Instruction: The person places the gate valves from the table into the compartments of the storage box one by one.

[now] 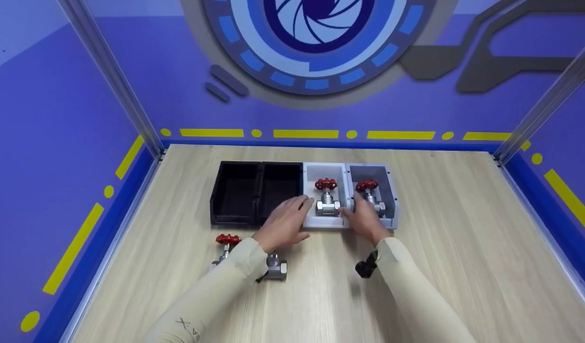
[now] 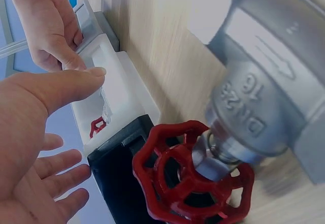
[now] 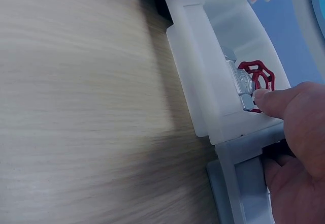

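Observation:
My left hand (image 1: 285,221) spreads with straight fingers over the front right of the black bins, fingertips near the white bin's (image 1: 323,222) left edge. It holds nothing. My right hand (image 1: 365,220) straddles the wall between white and grey bins (image 1: 390,190). Its thumb (image 3: 274,101) extends over the white bin, overlapping the valve there in the right wrist view; its other fingers reach into the grey bin, partly hidden. A metal gate valve (image 1: 327,205) with a red handwheel stands in the white bin. Another valve (image 1: 367,185) stands in the grey bin, partly covered by my right hand.
Two black bins (image 1: 235,221) join the row's left side. On the wooden table (image 1: 445,267) before them, a red-wheeled valve (image 1: 228,239) and another valve body (image 1: 276,269) lie partly under my left forearm. Blue panels (image 1: 178,105) enclose the back and sides.

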`<state>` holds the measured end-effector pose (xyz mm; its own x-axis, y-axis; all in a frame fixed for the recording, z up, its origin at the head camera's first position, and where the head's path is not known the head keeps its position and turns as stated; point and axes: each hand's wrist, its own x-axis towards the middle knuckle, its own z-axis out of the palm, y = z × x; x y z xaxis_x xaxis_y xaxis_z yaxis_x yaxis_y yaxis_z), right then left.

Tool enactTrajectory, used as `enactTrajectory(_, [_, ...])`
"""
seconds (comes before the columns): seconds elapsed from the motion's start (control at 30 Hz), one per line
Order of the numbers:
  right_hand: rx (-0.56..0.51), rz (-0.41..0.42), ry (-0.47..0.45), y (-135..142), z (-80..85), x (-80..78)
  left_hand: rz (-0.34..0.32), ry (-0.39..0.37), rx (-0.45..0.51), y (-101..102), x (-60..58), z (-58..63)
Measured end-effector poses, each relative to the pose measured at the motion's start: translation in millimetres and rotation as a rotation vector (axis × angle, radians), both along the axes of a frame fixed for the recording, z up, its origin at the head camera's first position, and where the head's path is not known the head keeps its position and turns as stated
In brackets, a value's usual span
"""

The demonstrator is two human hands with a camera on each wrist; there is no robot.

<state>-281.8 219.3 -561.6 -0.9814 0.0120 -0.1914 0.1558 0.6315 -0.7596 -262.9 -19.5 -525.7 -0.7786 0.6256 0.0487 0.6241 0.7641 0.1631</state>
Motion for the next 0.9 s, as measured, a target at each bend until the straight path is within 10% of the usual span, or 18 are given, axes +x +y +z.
enactTrajectory(0.9, [0.092, -0.05, 0.185, -14, 23.9, -3.6, 0.066, -0.052, 0.039, -31, 15.5, -6.3])
